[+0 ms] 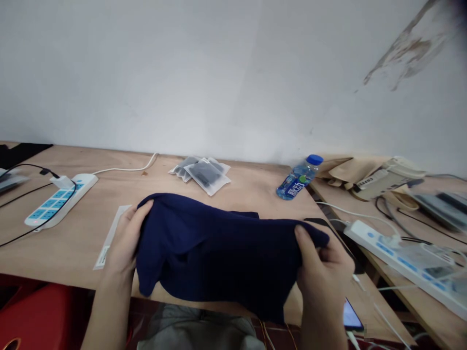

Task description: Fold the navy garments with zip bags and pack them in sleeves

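Observation:
My left hand [126,240] and my right hand [323,270] hold up a navy knit garment [215,255] between them, pinching its edges with fingers and thumbs. The cloth sags in folds over the plywood table [73,253], and its lower edge hangs past the table's front edge. A long white paper strip [109,238] lies on the table just under my left hand. Which part of the garment each hand grips cannot be told.
Frosted zip bags with dark contents [204,175] lie at the back. A blue-capped water bottle [299,177] lies near the wall. White power strips [60,199] with cables stand to both sides. A phone [352,315] lies near my right wrist, and a red seat [36,316] sits below left.

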`<state>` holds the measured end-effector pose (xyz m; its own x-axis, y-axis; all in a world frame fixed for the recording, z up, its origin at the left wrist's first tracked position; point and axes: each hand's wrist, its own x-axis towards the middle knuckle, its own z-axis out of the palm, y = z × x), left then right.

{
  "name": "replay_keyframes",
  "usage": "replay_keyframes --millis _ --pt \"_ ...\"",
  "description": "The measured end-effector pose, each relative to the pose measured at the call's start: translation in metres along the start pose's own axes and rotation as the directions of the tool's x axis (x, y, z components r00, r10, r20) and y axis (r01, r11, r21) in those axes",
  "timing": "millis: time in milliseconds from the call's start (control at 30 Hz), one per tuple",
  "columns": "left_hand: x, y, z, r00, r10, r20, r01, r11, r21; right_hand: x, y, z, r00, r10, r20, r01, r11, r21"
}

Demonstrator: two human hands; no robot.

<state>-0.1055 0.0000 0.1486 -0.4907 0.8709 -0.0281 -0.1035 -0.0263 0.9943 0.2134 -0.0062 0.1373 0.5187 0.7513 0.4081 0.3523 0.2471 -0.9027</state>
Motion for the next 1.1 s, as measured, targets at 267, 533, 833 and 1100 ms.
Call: replay_keyframes --millis 267,533,833,1100 --pt "0.065 -0.072 0.021 0.978 0.088 0.187 -0.179 0.814 0.553 0.057 0.086 0.059 0.921 0.089 0.378 -0.023 0.984 -0.176" --pt "0.01 -0.119 0.028 0.739 0.365 0.567 -0.674 0.377 0.635 0.0 0.102 0.061 0.804 -0.241 0.544 0.501 0.768 -0.4" --pt "-0.009 -0.159 0.021 0.781 0.297 0.55 -0.601 0.115 0.791 -0.058 0.135 0.048 0.727 -0.152 0.67 0.594 0.628 -0.503" --pt "-0.001 -0.167 0.008 0.843 0.361 0.399 -0.492 0.218 0.843 -0.05 0.138 0.043 0.755 -0.167 0.634 0.591 0.592 -0.548"
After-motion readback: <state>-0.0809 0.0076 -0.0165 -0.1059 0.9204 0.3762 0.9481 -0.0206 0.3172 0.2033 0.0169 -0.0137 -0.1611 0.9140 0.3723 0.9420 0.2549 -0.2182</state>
